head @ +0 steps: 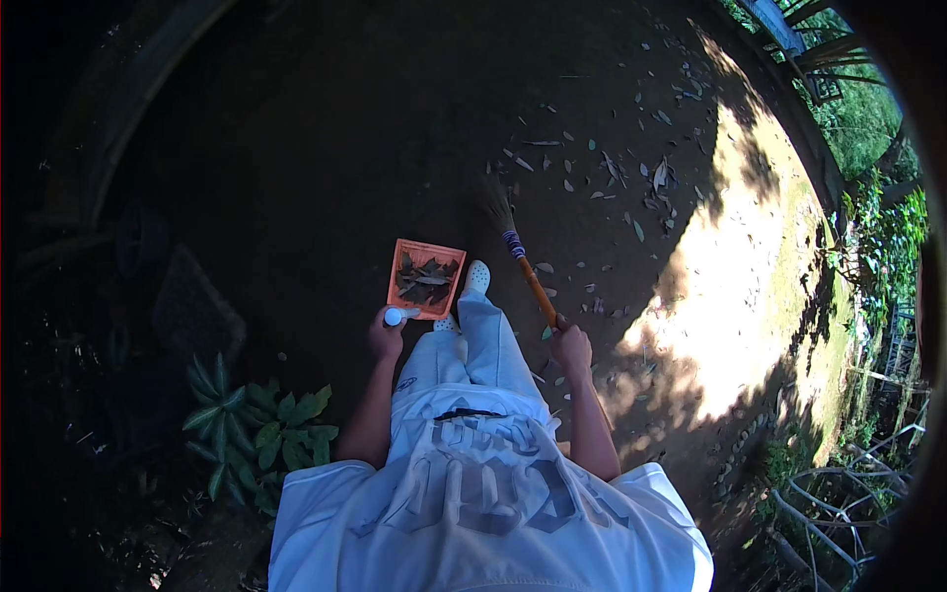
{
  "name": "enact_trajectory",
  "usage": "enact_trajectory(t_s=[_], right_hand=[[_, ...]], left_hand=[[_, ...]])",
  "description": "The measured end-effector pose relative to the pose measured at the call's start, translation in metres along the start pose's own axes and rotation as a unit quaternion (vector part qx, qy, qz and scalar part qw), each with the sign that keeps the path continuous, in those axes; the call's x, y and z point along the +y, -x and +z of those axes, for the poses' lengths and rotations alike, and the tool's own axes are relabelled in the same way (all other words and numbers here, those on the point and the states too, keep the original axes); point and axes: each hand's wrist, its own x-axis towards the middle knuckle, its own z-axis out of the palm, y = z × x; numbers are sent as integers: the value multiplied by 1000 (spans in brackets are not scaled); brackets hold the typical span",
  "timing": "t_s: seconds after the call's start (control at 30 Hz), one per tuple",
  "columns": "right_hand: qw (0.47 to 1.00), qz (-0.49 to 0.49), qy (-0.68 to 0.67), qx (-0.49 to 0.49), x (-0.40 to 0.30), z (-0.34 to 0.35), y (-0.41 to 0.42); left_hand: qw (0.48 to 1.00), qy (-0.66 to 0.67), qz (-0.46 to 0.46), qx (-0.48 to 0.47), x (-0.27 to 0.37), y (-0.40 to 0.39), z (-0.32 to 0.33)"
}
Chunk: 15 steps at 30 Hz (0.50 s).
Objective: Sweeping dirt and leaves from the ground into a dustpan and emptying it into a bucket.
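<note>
My left hand (386, 337) is closed around the pale handle (399, 315) of an orange dustpan (457, 274). Dry brown leaves (427, 280) lie in the pan, just in front of my feet. In my right hand (573, 348) is the wooden handle (538, 287) of a stick broom, bound with purple and white cord (512, 244). The broom's bristles (497, 204) point ahead onto the dark ground, and their tips fade into shadow. Broom and dustpan are apart, with my white perforated clog (479, 276) between them.
Fallen leaves (658, 177) are scattered over the bare ground ahead and to the right. Leafy plants (285, 429) grow close on my left, near a dark slab (196, 311). Sunlit ground (710, 318) spreads at right, with tangled bare branches (836, 510) at the lower right.
</note>
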Motion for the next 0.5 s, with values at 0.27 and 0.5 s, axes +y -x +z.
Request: enact_trajectory(t_s=[0.27, 0.5], right_hand=[[989, -134, -44, -47, -51, 4, -23], [995, -52, -18, -81, -56, -7, -79]], left_hand=[[999, -29, -8, 10, 18, 15, 11], [998, -55, -11, 2, 64, 12, 42]])
